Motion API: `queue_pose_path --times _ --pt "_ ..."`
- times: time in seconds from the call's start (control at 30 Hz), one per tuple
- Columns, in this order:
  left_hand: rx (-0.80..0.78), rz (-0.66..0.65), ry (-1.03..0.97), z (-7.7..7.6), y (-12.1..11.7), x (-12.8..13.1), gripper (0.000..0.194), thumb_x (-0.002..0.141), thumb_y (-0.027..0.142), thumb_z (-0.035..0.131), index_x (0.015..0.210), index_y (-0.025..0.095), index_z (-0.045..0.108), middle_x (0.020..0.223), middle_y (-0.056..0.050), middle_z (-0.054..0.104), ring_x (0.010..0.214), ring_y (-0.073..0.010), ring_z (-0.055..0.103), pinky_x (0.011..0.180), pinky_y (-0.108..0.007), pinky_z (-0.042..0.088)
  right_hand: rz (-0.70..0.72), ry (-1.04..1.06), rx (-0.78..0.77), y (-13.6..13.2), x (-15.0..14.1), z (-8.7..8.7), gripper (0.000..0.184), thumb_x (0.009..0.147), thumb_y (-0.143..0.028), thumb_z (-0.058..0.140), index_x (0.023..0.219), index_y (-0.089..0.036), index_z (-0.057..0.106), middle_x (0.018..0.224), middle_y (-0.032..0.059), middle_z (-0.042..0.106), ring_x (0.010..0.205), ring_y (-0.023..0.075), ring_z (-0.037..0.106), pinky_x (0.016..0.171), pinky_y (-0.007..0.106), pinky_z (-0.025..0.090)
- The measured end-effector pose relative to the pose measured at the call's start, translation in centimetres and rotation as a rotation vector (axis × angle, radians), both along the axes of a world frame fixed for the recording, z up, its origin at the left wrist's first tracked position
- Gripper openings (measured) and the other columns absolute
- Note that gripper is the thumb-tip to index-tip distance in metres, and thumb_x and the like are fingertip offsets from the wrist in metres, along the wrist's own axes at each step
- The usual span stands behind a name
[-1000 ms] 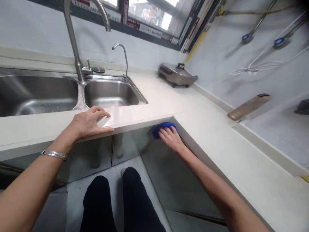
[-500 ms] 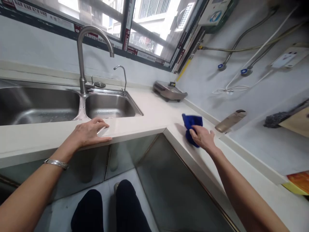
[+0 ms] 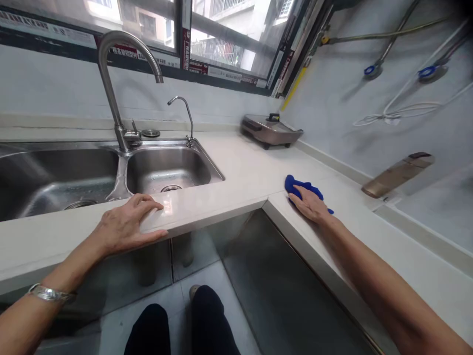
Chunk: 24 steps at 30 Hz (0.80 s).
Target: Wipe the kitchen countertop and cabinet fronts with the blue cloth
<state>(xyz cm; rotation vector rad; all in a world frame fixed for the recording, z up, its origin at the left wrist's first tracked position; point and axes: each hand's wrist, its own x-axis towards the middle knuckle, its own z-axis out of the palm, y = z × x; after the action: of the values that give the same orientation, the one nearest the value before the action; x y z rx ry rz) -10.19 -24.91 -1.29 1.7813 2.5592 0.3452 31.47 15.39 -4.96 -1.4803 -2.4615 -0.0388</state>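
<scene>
A bunched blue cloth (image 3: 303, 186) lies on the white countertop (image 3: 242, 170), just right of the inner corner. My right hand (image 3: 310, 204) presses down over it, with the fingers on the cloth and its folds showing around them. My left hand (image 3: 127, 224) rests at the counter's front edge before the small sink bowl (image 3: 170, 167). Its thumb is spread from the fingers along the edge, and it holds nothing.
A tall faucet (image 3: 121, 88) and a thin curved tap (image 3: 188, 118) rise behind the sink. An electric pan with a lid (image 3: 271, 130) stands in the back corner. A brownish holder (image 3: 397, 175) is on the right wall. Dark cabinet doors (image 3: 295, 276) are below.
My right hand has lowered the blue cloth from a raised, hanging position and now presses it onto the counter. My left hand stays at the counter edge. The view has shifted slightly.
</scene>
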Motion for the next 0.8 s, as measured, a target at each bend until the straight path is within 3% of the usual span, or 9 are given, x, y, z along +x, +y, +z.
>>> queue_pose_path --times 0.1,0.2,0.33,0.47,0.67,0.8 --pt "-0.01 0.004 -0.03 0.2 0.0 0.1 0.07 0.076 0.076 0.056 0.132 0.033 0.062 0.144 -0.005 0.053 0.108 -0.0307 0.066 0.088 -0.047 0.056 -0.112 -0.02 -0.043 0.0 -5.0 1.0 0.068 0.101 -0.056 0.035 0.152 -0.013 0.049 0.155 0.0196 0.051 0.14 0.0405 0.047 0.113 0.062 0.039" --pt "-0.022 0.008 -0.042 0.3 0.0 0.1 0.067 0.077 0.074 0.058 0.132 0.035 0.061 0.145 -0.005 0.052 0.108 -0.0299 0.066 0.089 -0.047 0.056 -0.048 -0.035 -0.062 -1.8 -10.5 1.7 0.068 0.102 -0.056 0.033 0.151 -0.013 0.05 0.156 0.0195 0.049 0.141 0.0414 0.044 0.113 0.064 0.037" --pt "-0.022 0.004 -0.044 0.2 -0.1 -0.1 0.064 0.078 0.071 0.06 0.132 0.037 0.061 0.147 -0.004 0.05 0.111 -0.0297 0.066 0.09 -0.048 0.055 0.1 -0.041 -0.055 -6.2 -16.9 2.4 0.067 0.102 -0.055 0.035 0.153 -0.014 0.046 0.161 0.0172 0.044 0.145 0.0386 0.04 0.116 0.061 0.033" --pt "-0.002 -0.001 -0.033 0.0 -0.2 -0.1 0.063 0.08 0.069 0.061 0.133 0.035 0.061 0.146 -0.003 0.052 0.112 -0.0295 0.066 0.092 -0.048 0.056 0.281 -0.032 -0.056 -12.6 -21.7 2.9 0.068 0.102 -0.056 0.037 0.154 -0.013 0.044 0.162 0.0164 0.042 0.147 0.0371 0.036 0.118 0.058 0.03" --pt "0.096 -0.061 -0.022 -0.3 -0.9 -0.2 0.064 0.086 0.073 0.05 0.132 0.03 0.065 0.142 -0.006 0.057 0.112 -0.0299 0.067 0.091 -0.046 0.056 0.585 0.051 -0.01 -22.6 -25.1 2.8 0.063 0.102 -0.054 0.042 0.152 -0.016 0.048 0.159 0.0137 0.048 0.147 0.0339 0.038 0.119 0.054 0.029" --pt "0.223 -0.129 -0.154 0.0 -1.8 -0.7 0.064 0.094 0.069 0.033 0.119 0.024 0.071 0.128 -0.008 0.067 0.099 -0.0225 0.069 0.093 -0.038 0.053 0.667 0.089 0.019 -23.6 -24.3 2.3 0.057 0.103 -0.05 0.045 0.15 -0.017 0.051 0.157 0.0118 0.051 0.146 0.03 0.041 0.12 0.05 0.031"
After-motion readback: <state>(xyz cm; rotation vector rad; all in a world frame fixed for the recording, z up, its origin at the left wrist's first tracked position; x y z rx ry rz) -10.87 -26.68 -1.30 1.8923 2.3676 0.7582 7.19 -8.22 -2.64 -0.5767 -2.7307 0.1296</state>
